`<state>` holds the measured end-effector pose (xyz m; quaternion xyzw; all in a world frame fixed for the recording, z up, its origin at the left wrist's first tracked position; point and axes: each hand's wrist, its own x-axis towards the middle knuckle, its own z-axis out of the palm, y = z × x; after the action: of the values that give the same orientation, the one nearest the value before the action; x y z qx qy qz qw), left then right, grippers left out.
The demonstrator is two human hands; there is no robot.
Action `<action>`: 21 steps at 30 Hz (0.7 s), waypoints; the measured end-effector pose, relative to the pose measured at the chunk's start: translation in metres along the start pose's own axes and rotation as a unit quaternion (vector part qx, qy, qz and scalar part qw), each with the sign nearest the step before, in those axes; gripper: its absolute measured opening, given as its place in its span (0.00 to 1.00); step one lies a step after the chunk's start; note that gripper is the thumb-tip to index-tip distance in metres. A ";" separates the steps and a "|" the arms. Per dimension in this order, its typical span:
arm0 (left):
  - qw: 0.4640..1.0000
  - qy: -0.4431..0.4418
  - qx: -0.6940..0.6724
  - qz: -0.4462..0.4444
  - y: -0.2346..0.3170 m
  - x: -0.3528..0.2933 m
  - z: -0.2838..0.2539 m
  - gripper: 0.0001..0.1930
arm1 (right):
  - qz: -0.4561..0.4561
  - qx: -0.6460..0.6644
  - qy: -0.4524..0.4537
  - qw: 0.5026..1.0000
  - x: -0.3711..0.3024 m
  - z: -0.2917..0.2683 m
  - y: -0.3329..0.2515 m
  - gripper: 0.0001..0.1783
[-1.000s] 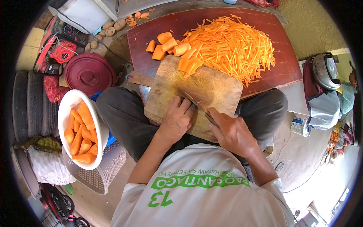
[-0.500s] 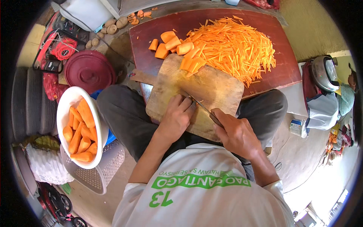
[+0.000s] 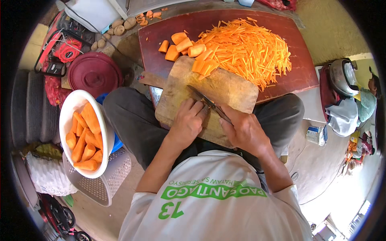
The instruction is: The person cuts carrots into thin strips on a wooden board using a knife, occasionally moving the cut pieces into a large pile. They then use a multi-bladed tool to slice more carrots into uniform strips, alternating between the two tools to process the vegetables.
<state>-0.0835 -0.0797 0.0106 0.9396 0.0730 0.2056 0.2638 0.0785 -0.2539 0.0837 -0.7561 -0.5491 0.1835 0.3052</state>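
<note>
My right hand (image 3: 247,130) is closed round the handle of a knife (image 3: 200,94), whose blade points away to the left over the wooden cutting board (image 3: 237,92). Close against the blade, my left hand (image 3: 188,122) presses down on the board with curled fingers; whatever lies under them is hidden. Thick carrot slices (image 3: 206,66) rest on the board's far edge. Beyond it, a large heap of carrot strips (image 3: 251,50) spreads over a dark red tabletop (image 3: 297,72), with several carrot chunks (image 3: 173,52) to its left.
At my left stands a white basin (image 3: 105,154) of peeled carrots (image 3: 91,118), above a grey perforated basket (image 3: 116,172). Farther off are a maroon round lid (image 3: 94,74) and several potatoes (image 3: 119,30). A can (image 3: 315,134) stands on the floor at right.
The knife has shifted left and lies more slanted across the board, its blade now nearer my left fingers. My right hand has moved slightly left and away from me; my left hand stays nearly in place.
</note>
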 end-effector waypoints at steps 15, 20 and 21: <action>0.993 0.098 -0.052 -0.037 -0.015 -0.005 0.010 0.21 | 0.078 0.101 0.019 0.992 -0.018 -0.012 -0.002 0.17; 0.988 0.124 -0.043 -0.079 -0.014 -0.008 0.009 0.24 | 0.066 0.090 0.026 0.993 -0.023 -0.008 0.008 0.19; 0.993 0.092 0.000 -0.079 -0.013 -0.007 0.006 0.23 | 0.060 0.088 0.021 0.994 -0.022 -0.008 0.008 0.19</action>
<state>-0.0880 -0.0730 -0.0037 0.9080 0.1705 0.2694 0.2718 0.0821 -0.2783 0.0829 -0.7617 -0.4774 0.2332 0.3709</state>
